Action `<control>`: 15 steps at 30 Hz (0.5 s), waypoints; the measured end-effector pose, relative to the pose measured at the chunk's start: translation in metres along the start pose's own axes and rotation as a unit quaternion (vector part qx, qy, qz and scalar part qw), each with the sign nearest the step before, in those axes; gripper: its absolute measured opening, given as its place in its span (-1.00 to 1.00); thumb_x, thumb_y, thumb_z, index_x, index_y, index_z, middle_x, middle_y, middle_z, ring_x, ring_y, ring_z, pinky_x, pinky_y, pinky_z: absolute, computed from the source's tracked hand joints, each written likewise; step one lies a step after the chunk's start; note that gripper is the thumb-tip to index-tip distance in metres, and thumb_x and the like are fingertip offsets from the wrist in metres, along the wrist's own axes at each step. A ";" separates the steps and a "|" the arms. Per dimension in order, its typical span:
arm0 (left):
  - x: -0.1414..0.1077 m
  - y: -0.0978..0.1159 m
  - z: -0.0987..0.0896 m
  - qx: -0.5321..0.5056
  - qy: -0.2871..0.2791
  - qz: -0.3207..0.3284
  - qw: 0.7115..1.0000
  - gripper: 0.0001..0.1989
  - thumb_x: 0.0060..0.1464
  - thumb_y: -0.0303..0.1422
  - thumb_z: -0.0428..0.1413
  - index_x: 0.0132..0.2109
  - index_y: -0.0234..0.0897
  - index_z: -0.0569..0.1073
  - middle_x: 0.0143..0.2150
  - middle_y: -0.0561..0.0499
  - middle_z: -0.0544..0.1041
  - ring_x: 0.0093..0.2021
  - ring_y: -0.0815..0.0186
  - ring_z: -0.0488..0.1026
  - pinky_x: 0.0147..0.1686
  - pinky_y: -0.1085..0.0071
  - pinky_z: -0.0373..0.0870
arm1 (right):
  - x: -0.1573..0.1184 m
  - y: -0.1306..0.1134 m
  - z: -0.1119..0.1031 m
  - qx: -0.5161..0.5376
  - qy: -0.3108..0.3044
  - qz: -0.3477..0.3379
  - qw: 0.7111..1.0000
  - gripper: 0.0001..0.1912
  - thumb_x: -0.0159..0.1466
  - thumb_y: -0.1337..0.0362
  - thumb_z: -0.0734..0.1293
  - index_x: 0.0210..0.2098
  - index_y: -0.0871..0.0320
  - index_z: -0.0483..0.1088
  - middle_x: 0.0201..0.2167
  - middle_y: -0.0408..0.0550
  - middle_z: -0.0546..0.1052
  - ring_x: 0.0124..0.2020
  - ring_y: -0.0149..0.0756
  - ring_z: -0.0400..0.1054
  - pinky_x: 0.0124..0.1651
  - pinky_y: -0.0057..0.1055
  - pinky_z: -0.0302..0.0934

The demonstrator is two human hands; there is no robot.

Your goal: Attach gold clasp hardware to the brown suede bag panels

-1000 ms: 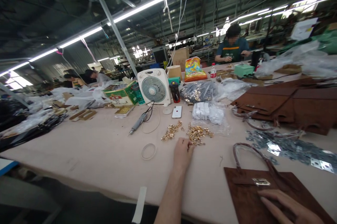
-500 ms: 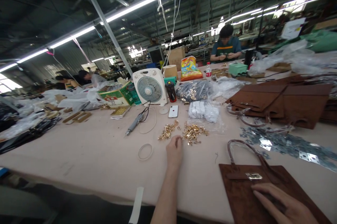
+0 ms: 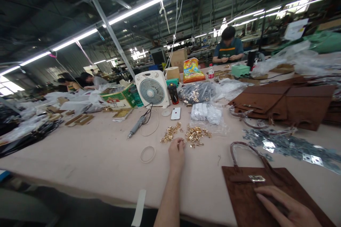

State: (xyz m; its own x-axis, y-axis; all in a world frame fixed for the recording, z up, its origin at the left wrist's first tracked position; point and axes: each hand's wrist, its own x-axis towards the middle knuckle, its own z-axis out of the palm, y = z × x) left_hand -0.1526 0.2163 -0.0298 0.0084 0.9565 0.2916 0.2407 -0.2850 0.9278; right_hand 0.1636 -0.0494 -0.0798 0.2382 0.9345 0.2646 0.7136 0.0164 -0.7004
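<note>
1. Right hand (image 3: 290,204), between four and five o'clock from mid-view: thumb and forefinger slightly parted, over the brown bag (image 3: 243,195); contact unclear.
2. Left hand (image 3: 176,153), six o'clock: fingertips drawn together; I cannot tell whether they pinch anything.
3. Gold-coloured pieces (image 3: 196,134), two heaps near its fingertips, five and six o'clock.
4. Fan (image 3: 151,91), ten o'clock.
5. Co-worker (image 3: 226,52), two o'clock.

Pretty gloomy tbh: long white tube lights (image 3: 141,8) under a dark metal roof (image 3: 48,10), slanted grey metal post (image 3: 120,49), bright white window (image 3: 9,86) far left.
</note>
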 end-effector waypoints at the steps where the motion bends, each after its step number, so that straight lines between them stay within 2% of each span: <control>1: 0.000 0.000 -0.001 0.004 0.001 0.000 1.000 -0.76 0.28 -0.21 0.11 -0.06 -0.25 0.54 -0.07 -0.16 0.57 -0.16 0.14 0.62 -0.08 0.18 0.60 | 0.000 0.001 0.001 0.001 0.001 0.000 1.000 -0.57 0.34 -0.17 0.36 -0.01 -0.04 0.61 0.11 -0.09 0.59 0.10 -0.07 0.52 0.13 -0.44 0.45; 6: 0.001 0.000 -0.002 0.025 0.015 -0.005 1.000 -0.79 0.24 -0.30 0.11 -0.04 -0.25 0.54 -0.09 -0.13 0.54 -0.26 0.19 0.61 -0.08 0.17 0.57 | 0.001 -0.001 0.001 0.001 0.009 0.007 1.000 -0.54 0.33 -0.19 0.36 -0.01 -0.02 0.61 0.09 -0.06 0.60 0.08 -0.04 0.53 0.13 -0.38 0.47; 15: -0.001 0.002 0.000 0.020 0.007 -0.036 0.999 -0.82 0.27 -0.36 0.03 -0.04 -0.25 0.45 -0.23 -0.05 0.63 -0.25 0.23 0.66 -0.17 0.32 0.56 | 0.003 -0.013 -0.004 0.002 0.029 -0.003 1.000 -0.56 0.32 -0.20 0.36 -0.08 -0.04 0.62 0.01 -0.09 0.63 0.02 -0.08 0.57 0.05 -0.45 0.49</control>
State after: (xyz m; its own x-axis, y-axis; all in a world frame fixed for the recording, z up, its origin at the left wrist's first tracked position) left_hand -0.1522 0.2151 -0.0282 -0.0229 0.9733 0.2285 0.2796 -0.2132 0.9361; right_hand 0.1571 -0.0484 -0.0675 0.2707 0.9125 0.3066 0.7131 0.0238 -0.7006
